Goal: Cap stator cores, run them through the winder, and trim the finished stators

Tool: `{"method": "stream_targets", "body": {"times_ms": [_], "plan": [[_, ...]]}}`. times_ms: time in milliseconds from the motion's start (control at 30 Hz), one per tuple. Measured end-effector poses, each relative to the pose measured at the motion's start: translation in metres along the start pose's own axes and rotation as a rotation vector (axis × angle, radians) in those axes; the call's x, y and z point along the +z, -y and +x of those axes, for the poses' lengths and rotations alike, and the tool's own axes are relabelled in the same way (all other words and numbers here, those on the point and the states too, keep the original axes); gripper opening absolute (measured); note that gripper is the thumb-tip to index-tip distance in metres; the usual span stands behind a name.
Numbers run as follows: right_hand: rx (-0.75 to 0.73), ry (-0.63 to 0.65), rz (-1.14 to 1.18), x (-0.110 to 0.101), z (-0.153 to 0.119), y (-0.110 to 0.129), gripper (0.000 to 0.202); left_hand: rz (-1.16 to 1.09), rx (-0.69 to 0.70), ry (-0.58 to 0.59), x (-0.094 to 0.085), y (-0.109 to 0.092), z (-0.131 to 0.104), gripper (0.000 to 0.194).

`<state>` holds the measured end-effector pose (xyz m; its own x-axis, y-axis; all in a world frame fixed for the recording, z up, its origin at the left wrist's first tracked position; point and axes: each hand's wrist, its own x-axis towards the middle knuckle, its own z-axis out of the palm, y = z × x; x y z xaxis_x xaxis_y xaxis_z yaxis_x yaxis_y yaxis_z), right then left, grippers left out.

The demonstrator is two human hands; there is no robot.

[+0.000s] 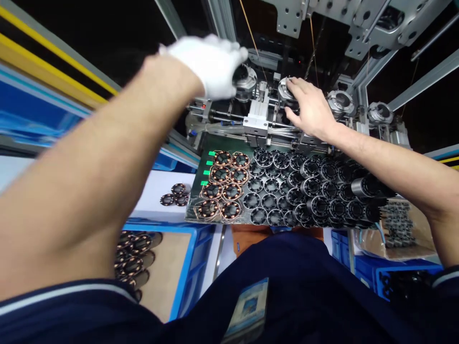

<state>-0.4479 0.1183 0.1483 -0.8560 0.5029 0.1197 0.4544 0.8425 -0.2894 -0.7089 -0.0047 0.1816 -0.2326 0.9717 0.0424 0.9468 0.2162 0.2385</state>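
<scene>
There are four round metal holders (250, 82) up on the machine. Eight rings with copper wire (231, 202) sit in four rows of two, with four green tags (209, 163). Three small rings (178, 186) sit apart. There is one badge (251, 303). The black rings (358, 188) are too crowded to count.

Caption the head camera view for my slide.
White-gloved left hand near, bare right hand on, silvery round metal fixtures.

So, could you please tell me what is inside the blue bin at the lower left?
The blue bin holds a heap of copper-wound rings beside a bare tan surface. The left forearm and sleeve hide whatever lies further left.
</scene>
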Motion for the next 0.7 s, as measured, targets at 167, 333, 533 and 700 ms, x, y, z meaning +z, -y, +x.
{"method": "stream_targets", "body": {"times_ms": [167,333,533,700], "plan": [[-0.003,-0.01,0.038,0.001,0.005,0.0,0.086,0.006,0.007,-0.095,0.055,-0.008,-0.042,0.108],[-0.101,0.068,0.093,-0.062,-0.025,0.008,0.078,-0.029,-0.027,0.018,0.025,-0.02,-0.034,0.106],[-0.013,0.046,0.125,-0.168,-0.195,0.002,0.067,-0.182,0.268,-0.341,-0.002,-0.138,-0.106,0.089],[0.125,0.108,0.085,-0.142,-0.294,-0.049,0.082,-0.224,0.429,-0.047,0.052,-0.267,-0.147,0.086]]}}
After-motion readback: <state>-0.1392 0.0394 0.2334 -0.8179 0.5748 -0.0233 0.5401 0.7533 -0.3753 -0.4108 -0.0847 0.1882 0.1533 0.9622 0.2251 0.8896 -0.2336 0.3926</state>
